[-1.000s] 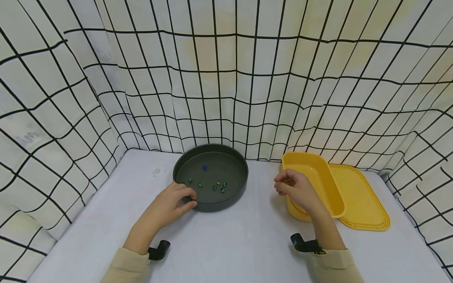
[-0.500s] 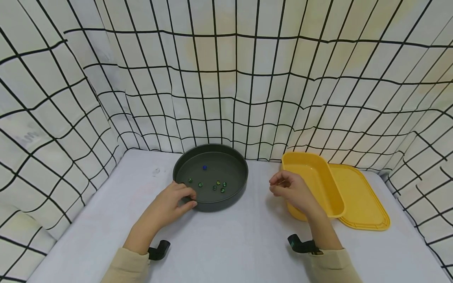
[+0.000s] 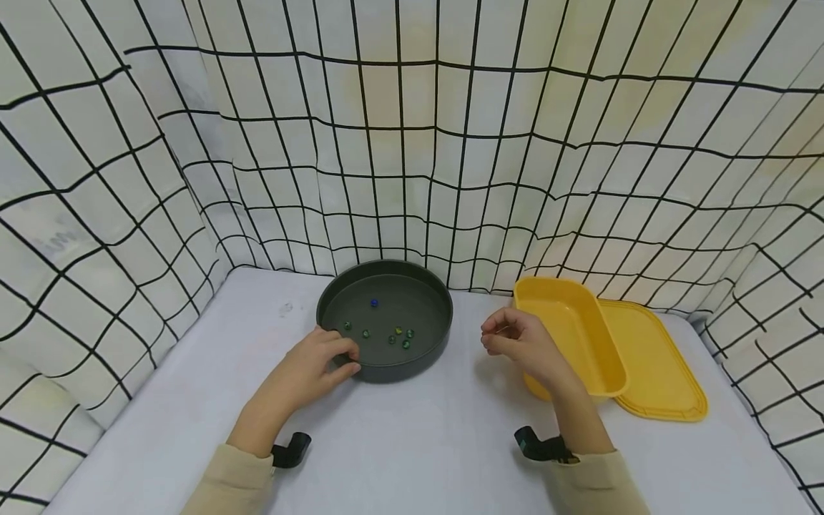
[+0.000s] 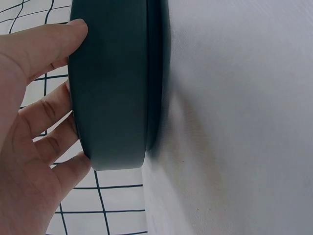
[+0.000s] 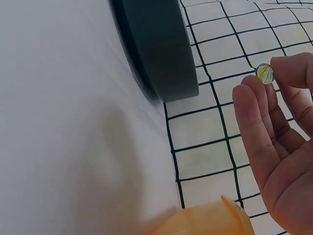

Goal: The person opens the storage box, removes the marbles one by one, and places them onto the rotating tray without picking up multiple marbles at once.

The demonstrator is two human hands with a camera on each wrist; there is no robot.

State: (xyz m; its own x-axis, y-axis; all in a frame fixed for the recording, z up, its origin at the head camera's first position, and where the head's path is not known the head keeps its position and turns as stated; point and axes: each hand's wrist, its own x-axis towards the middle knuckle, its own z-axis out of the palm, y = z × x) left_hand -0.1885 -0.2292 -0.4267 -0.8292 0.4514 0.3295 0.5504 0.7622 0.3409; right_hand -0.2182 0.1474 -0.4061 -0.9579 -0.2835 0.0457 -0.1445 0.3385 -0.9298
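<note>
A round dark grey pan (image 3: 421, 304) stands on the table; my left hand (image 3: 312, 368) grips its near-left rim. In the left wrist view the thumb (image 4: 77, 34) lies against the pan's outer wall, with fingertips along the rim. Inside the pan lie one blue marble (image 3: 375, 303) and several greenish marbles (image 3: 410, 334). My right hand (image 3: 531, 350) hovers between the pan and a yellow container (image 3: 608, 350), slightly overlapping the container's near-left side in the head view. Between its thumb and fingertips it pinches a clear marble (image 5: 265, 74) with yellow-green streaks.
Partly under the container, a yellow lid (image 3: 663, 365) lies flat on the white tabletop (image 3: 418, 450). White walls with a black grid (image 3: 412, 157) enclose the table at the back and sides. Each wrist wears a black camera mount (image 3: 292, 450).
My right hand has drifted left, away from the yellow container and towards the pan. The left hand keeps its place on the rim. The head view has shifted slightly.
</note>
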